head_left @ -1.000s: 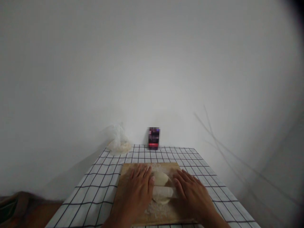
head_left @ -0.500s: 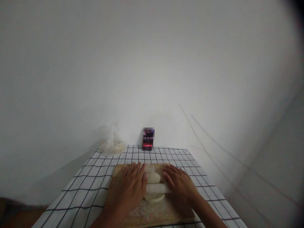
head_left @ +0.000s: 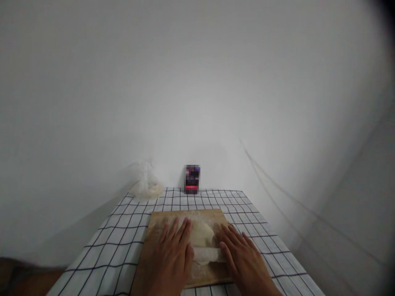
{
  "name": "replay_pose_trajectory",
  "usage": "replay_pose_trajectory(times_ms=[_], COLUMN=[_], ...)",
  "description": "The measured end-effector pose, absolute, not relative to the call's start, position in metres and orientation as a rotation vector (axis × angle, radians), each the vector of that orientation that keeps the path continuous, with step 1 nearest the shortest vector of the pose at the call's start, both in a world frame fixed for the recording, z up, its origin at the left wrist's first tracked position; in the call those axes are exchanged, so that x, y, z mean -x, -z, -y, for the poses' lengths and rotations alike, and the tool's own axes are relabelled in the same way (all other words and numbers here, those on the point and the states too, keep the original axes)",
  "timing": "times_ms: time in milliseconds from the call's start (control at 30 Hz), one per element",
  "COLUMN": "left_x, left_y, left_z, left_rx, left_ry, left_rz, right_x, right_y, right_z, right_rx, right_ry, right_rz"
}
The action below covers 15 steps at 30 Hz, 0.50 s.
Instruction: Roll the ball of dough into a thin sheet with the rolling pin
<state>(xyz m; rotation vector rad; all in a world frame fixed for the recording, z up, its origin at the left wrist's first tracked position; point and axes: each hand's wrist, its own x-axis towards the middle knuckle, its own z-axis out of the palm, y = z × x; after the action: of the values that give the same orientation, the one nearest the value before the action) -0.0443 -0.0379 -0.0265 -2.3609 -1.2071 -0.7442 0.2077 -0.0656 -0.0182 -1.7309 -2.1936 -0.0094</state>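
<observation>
The two bare hands are apart, one at each side of a white rolling pin (head_left: 208,255). The L hand (head_left: 173,253) is flat w/ its fingers stretched out and a bit spread, pointing away from the person. The R hand (head_left: 243,255) is flat too, w/ its fingers leaning in to the middle. Neither one is curled up in a fist. They cover the ends of the pin, so I can't tell how hard the palms press. Only the mid part of the pin shows, btwn the two thumbs.

The dough (head_left: 202,235) is on the wooden board (head_left: 144,250), under the pin and btwn the hands. It's pale and flat. Most of it sticks out on the far side of the pin, & a little bit peeks out on the near side. Some white powder (head_left: 195,215), prob. flour, is on the board by the far edge.

The board sits on a white tablecloth (head_left: 105,250) w/ black squares. At the back L corner there's a clear plastic bag (head_left: 145,183) w/ something pale in it, can't tell what. Near the middle of the back edge, a dark box shape (head_left: 191,179) stands up by the white wall (head_left: 197,90), too blurry to read.
</observation>
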Motion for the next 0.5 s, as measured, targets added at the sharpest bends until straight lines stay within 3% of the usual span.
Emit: replay_pose_trajectory(times_ms=[333, 500], left_x=[0.04, 0.044], left_y=[0.007, 0.014], left_z=[0.014, 0.014], left_rx=[2.39, 2.397], left_ry=[0.558, 0.662], left_rz=[1.462, 1.302], right_x=[-0.2, -0.203], right_y=[-0.013, 0.005], right_z=[-0.01, 0.011], right_rx=[1.738, 1.676], right_ry=[-0.191, -0.033], right_rz=[2.278, 2.232])
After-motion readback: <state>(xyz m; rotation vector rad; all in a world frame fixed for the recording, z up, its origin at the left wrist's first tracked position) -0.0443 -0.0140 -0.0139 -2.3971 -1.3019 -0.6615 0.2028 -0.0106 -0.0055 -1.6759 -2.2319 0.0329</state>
